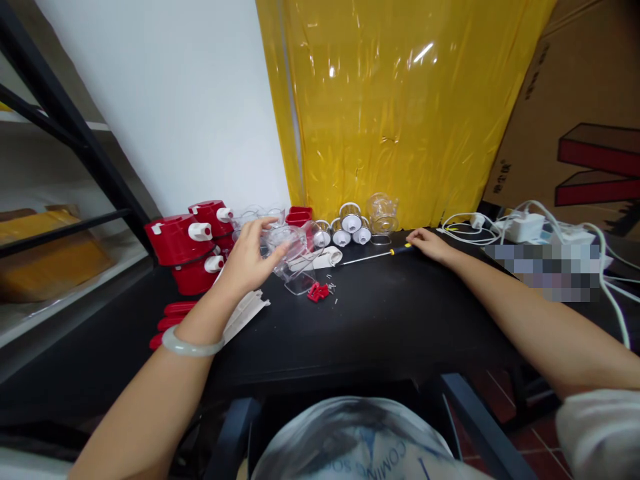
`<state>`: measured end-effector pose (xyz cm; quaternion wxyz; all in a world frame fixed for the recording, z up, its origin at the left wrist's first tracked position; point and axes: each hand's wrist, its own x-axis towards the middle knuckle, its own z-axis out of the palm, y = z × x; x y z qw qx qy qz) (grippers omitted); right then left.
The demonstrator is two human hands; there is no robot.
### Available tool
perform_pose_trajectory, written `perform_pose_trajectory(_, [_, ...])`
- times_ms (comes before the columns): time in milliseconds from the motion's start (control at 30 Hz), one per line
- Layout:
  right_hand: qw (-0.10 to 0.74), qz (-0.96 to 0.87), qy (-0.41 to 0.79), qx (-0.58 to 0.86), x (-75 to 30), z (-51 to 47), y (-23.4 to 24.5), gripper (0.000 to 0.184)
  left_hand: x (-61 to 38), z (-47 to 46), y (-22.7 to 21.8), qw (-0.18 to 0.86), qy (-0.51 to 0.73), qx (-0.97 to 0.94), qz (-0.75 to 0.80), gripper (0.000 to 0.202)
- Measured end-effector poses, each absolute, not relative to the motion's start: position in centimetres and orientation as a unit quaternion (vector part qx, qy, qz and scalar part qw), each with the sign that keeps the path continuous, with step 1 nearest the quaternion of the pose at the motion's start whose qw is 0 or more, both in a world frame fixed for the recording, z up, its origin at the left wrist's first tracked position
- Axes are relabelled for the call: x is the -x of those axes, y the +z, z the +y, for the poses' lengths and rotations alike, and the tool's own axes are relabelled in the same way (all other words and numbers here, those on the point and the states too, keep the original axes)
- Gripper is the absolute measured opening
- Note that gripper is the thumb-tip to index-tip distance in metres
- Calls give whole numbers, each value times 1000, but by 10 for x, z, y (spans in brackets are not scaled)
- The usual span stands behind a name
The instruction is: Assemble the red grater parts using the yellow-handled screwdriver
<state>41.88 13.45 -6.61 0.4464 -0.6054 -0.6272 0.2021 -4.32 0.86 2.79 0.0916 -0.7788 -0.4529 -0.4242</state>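
My left hand point(249, 260) is wrapped round a clear plastic cup-like part point(289, 248) above the black table point(380, 320). My right hand point(430, 244) rests on the table at the far side, its fingers closed over the yellow-and-black handle of a thin screwdriver point(385, 253) whose shaft points left. A small red clip point(317, 291) and a few tiny screws lie just below the clear part. White flat plastic pieces point(245, 313) lie under my left wrist.
Red lidded containers point(183, 240) with white knobs are stacked at the table's left, with red flat pieces point(173, 319) below. Clear and white round parts point(353, 223) stand by the yellow plastic sheet point(400, 107). White chargers and cables point(525, 230) lie right. A black shelf frame point(65, 127) stands left.
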Motion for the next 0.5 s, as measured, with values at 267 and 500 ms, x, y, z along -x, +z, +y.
perform_pose_trajectory(267, [416,-671,267,553,-428,138,-72,28,45,11,28,109,-451,764,-448,48])
perform_pose_trajectory(500, [424,-668,197,579,-428,137,-67,16,45,11,29,117,-453,764,-443,48])
